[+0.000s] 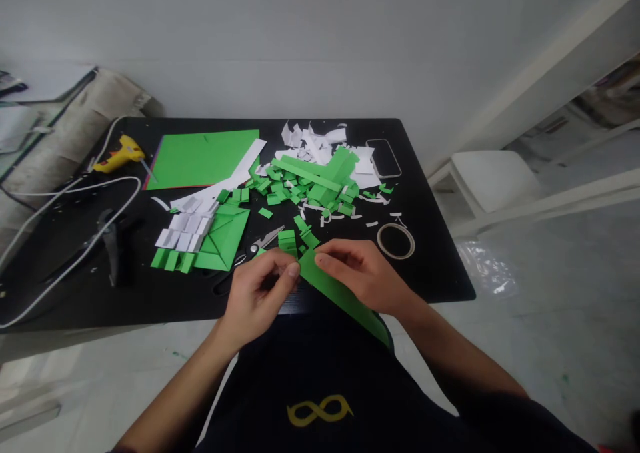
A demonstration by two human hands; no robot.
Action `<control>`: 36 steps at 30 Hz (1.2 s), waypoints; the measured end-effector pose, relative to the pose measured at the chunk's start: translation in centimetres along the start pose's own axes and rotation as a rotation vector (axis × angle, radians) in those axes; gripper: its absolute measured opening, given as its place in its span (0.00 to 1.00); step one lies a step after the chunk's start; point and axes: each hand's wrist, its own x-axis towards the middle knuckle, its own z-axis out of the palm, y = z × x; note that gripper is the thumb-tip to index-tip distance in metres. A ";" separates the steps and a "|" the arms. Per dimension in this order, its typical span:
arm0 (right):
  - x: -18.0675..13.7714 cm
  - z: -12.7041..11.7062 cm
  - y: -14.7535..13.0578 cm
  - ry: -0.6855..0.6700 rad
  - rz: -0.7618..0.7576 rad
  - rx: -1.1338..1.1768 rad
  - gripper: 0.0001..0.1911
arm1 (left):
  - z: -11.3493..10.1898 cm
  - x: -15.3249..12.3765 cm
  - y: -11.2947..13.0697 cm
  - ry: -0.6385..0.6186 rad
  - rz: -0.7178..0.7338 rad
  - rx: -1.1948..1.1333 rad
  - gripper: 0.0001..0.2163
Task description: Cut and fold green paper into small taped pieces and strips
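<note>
My left hand and my right hand both pinch a long green paper strip at the near edge of the black table. The left fingers curl on the strip's top end. The right hand lies along it, and its lower end slants down toward my lap. Small folded green pieces lie just beyond my fingers. Scissors rest on the table just above my left hand.
A heap of green and white paper scraps fills the table's middle. A green sheet, a folded green piece with white and green tabs, a yellow glue gun, white cables, a tape ring and a phone surround it. A white chair stands at right.
</note>
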 end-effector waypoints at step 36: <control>-1.4 -1.7 0.7 -0.152 0.057 -0.415 0.10 | -2.4 -0.5 -0.7 0.067 -0.208 -0.025 0.06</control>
